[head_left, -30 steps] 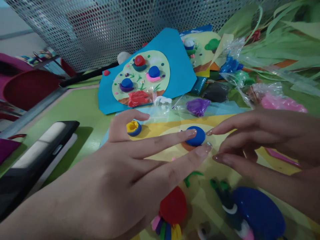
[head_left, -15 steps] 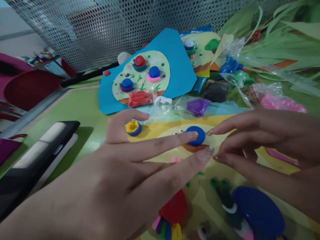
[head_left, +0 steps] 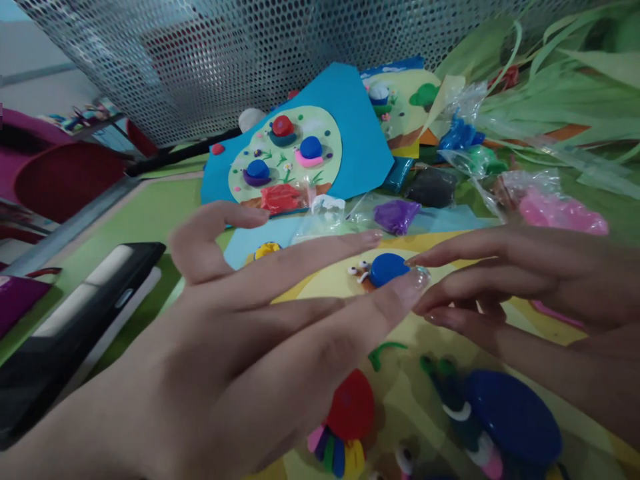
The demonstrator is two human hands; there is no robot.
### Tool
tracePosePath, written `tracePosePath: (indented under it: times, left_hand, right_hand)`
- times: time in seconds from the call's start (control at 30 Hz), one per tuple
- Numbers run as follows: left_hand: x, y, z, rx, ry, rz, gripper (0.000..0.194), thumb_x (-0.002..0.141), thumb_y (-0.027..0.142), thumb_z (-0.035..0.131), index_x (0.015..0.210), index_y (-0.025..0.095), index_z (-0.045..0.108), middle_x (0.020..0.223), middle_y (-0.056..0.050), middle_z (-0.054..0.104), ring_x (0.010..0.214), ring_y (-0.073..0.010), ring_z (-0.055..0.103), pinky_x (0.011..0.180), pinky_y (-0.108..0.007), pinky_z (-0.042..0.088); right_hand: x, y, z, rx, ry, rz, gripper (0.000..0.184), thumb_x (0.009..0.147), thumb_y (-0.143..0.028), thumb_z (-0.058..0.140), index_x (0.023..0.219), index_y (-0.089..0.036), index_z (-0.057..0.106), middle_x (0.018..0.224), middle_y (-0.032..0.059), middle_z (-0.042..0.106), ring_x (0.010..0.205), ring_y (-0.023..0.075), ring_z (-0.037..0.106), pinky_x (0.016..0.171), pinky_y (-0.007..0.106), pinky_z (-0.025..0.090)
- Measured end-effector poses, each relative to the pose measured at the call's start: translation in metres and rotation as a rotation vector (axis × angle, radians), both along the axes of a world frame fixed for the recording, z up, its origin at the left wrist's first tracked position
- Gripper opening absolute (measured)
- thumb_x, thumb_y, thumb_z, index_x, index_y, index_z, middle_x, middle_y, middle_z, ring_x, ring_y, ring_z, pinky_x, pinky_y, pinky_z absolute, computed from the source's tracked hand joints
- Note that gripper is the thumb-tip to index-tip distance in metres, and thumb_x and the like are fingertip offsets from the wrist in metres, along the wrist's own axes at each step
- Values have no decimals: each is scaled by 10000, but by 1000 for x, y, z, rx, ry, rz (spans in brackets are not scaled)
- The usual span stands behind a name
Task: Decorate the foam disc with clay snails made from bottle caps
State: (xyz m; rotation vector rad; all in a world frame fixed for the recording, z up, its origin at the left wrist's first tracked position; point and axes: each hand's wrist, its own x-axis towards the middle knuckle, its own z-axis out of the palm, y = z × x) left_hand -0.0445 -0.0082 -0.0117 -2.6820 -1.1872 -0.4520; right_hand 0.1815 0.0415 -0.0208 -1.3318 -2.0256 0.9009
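A small clay snail (head_left: pixel 388 269) with a blue, cap-like round shell, a brown body and two white eyes lies on a pale yellow paper. Over it reaches my left hand (head_left: pixel 260 347), fingers spread. Its thumb tip overlaps the shell's right edge, and its index finger is raised above the snail. From the right comes my right hand (head_left: pixel 515 287), its fingers stretched and apart. Its index fingertip is at the shell's right side; whether it presses there I cannot tell. My left hand partly hides the brown body.
Nearer lie a red round shape (head_left: pixel 353 405), a larger blue oval (head_left: pixel 515 413) and green clay strips (head_left: pixel 385 353). Behind stand a blue card with clay snails (head_left: pixel 367 147) and bagged clay, including purple (head_left: pixel 397 217) and pink (head_left: pixel 563 210). A black case (head_left: pixel 85 327) sits left.
My left index finger has lifted off the blue shell, uncovering the snail's eyes. The left thumb has moved onto the shell's right edge. My right hand has shifted slightly left.
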Motion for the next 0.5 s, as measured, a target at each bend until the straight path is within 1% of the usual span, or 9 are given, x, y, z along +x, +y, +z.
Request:
tracePosePath:
  times: [0.07, 0.13, 0.2, 0.27, 0.33, 0.4, 0.47, 0.5]
  left_hand:
    - [-2, 2, -1, 14, 18, 2, 538, 832, 215, 560, 1345, 254, 400, 960, 55, 674, 1163, -223, 509, 999, -378, 335]
    - [-1, 3, -1, 37, 11, 4, 529, 846, 242, 558, 1349, 259, 396, 931, 40, 652, 1019, -194, 561, 912, -355, 392]
    - [2, 3, -1, 32, -14, 5, 486, 865, 198, 537, 1331, 268, 421, 852, 39, 620, 837, -153, 560, 822, -343, 403]
    - [6, 1, -1, -5, -63, 18, 464, 864, 124, 517, 1297, 283, 460, 787, 48, 584, 743, -129, 526, 759, -324, 394]
    - [9, -2, -4, -39, -139, 56, 487, 850, 92, 521, 1290, 292, 461, 755, 58, 582, 750, -129, 531, 755, -312, 395]
    - [11, -6, -7, -51, -170, 63, 502, 839, 117, 543, 1299, 293, 445, 787, 55, 625, 825, -146, 560, 814, -318, 400]
    - [12, -9, -10, -22, -140, 14, 435, 828, 142, 567, 1241, 267, 503, 853, 51, 670, 906, -154, 577, 918, -325, 377]
    - [12, -10, -12, 3, -119, -36, 381, 824, 140, 574, 1186, 253, 547, 881, 58, 685, 936, -147, 581, 969, -316, 353]
  right_hand:
    - [-1, -1, -5, 28, -59, 61, 160, 748, -242, 657, 825, -382, 659, 1002, -47, 684, 886, 241, 641, 673, 308, 532]
    - [-1, -1, -11, 74, -40, 100, 186, 794, -229, 592, 884, -387, 629, 948, -47, 695, 825, 204, 664, 650, 271, 546]
    - [-2, -2, -17, 125, 17, 120, 222, 801, -234, 569, 949, -396, 600, 914, -52, 707, 714, 170, 680, 557, 224, 545]
    - [-2, -2, -21, 133, 34, 149, 223, 786, -267, 579, 971, -392, 586, 908, -48, 717, 656, 170, 686, 450, 208, 518]
    - [-3, -3, -21, 73, 27, 190, 183, 782, -307, 571, 954, -368, 591, 905, -24, 723, 651, 191, 691, 370, 217, 481]
    - [-5, -4, -16, -13, 33, 219, 135, 795, -330, 539, 917, -339, 596, 870, 0, 727, 639, 202, 688, 345, 234, 462]
    - [-7, -5, -11, -66, 76, 191, 133, 795, -335, 514, 899, -317, 594, 776, 9, 724, 619, 208, 679, 382, 261, 479]
    - [-8, -6, -8, -90, 106, 159, 147, 787, -333, 516, 910, -312, 592, 719, 3, 716, 618, 210, 676, 425, 276, 498]
